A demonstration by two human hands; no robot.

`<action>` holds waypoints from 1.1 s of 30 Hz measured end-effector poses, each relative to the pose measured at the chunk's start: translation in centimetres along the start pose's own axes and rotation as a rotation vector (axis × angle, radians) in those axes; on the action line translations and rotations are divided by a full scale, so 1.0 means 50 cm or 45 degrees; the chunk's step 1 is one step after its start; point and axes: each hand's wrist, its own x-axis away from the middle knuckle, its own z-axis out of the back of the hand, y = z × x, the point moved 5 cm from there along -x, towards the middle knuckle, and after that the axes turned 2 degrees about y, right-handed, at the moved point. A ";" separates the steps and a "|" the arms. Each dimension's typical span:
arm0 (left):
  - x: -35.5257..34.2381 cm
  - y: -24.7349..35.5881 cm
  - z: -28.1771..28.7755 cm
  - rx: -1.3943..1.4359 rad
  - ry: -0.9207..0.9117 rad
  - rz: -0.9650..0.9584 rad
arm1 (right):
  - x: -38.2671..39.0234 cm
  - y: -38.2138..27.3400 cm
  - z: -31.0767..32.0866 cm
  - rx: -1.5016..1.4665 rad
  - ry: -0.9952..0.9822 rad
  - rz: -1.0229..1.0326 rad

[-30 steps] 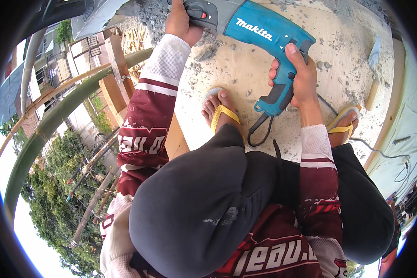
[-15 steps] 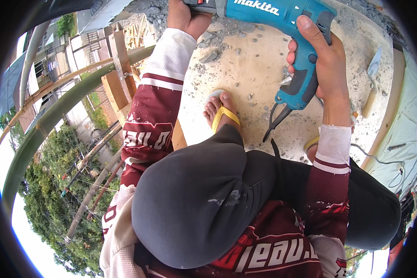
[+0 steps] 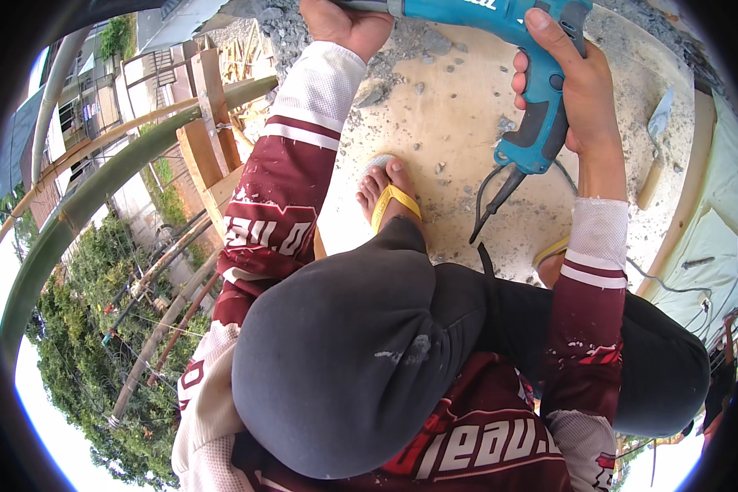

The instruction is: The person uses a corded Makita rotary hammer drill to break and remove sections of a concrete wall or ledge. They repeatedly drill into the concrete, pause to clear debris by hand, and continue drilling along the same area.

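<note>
- Holding a teal power drill two-handed at the top of the view, above a dusty concrete slab.
- Right hand has its grip closed round the pistol handle, index finger laid along the body near the trigger; that likely puts control and push on this hand.
- Left hand is closed on the front end of the drill, probably to steady the nose; its fingers are partly cut off by the frame edge, so exactly what it clamps can't be told.
- Black power cord hangs from the handle base and loops back toward the legs, apparently kept clear of the working end.
- Person squats, knees wide, forearms reaching out between them; likely for body weight behind the tool.
- Left foot in a yellow flip-flop is planted flat on the slab just behind the drill, well short of the rubble scattered near the left sleeve.
- Trowel lies on the slab to the right, apart from both hands.
- Bamboo pole and timber framing run along the left, with treetops well below, so the slab sits high up.
</note>
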 end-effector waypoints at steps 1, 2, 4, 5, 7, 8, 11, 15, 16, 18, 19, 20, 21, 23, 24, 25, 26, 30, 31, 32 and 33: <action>0.005 -0.003 0.001 -0.007 0.012 0.015 | 0.002 0.003 -0.003 -0.005 0.007 -0.005; 0.008 -0.005 0.001 -0.013 0.023 0.029 | 0.007 0.004 -0.007 -0.019 0.014 -0.008; 0.013 -0.002 -0.004 0.044 -0.007 0.039 | 0.020 0.002 -0.018 -0.053 0.025 -0.012; 0.014 -0.002 -0.004 0.073 -0.025 0.048 | 0.027 0.001 -0.022 -0.051 0.026 0.012; 0.018 0.000 0.006 0.088 -0.077 0.059 | 0.043 0.003 -0.032 -0.040 0.034 0.058; 0.028 0.008 0.012 0.049 -0.054 0.038 | 0.058 0.005 -0.048 -0.055 0.030 0.067; 0.046 0.060 0.096 -0.087 0.143 -0.058 | 0.104 0.061 -0.092 -0.198 0.024 0.087; 0.129 0.033 0.113 -0.277 0.341 -0.148 | 0.190 0.190 -0.127 -0.313 0.101 0.270; 0.148 0.035 0.106 -0.289 0.353 -0.121 | 0.194 0.193 -0.127 -0.337 0.089 0.260; 0.161 0.022 0.094 -0.222 0.381 -0.046 | 0.200 0.195 -0.106 -0.407 0.056 0.195; 0.173 0.014 0.094 -0.148 0.412 -0.010 | 0.204 0.186 -0.095 -0.458 0.019 0.137; 0.174 0.002 0.090 -0.128 0.375 0.042 | 0.204 0.170 -0.077 -0.511 0.002 0.023; 0.175 -0.020 0.076 -0.116 0.327 0.088 | 0.204 0.155 -0.053 -0.556 -0.014 -0.084; 0.170 -0.109 0.047 -0.083 0.357 0.158 | 0.209 0.154 0.029 -0.435 0.104 -0.132; 0.178 -0.122 0.028 -0.075 0.367 0.179 | 0.211 0.146 0.050 -0.453 0.113 -0.143; 0.185 -0.131 0.011 -0.062 0.380 0.197 | 0.214 0.136 0.063 -0.468 0.117 -0.154; 0.187 -0.143 -0.002 -0.059 0.380 0.210 | 0.222 0.129 0.077 -0.434 0.181 -0.171; 0.167 -0.148 -0.010 -0.021 0.417 0.212 | 0.224 0.088 0.059 -0.299 0.329 -0.225; 0.159 -0.148 0.002 -0.005 0.436 0.224 | 0.225 0.084 0.052 -0.254 0.338 -0.239; 0.142 -0.134 0.012 -0.019 0.383 0.142 | 0.218 0.079 0.035 -0.213 0.329 -0.209; 0.134 -0.123 0.026 -0.008 0.353 0.143 | 0.209 0.074 0.016 -0.175 0.315 -0.177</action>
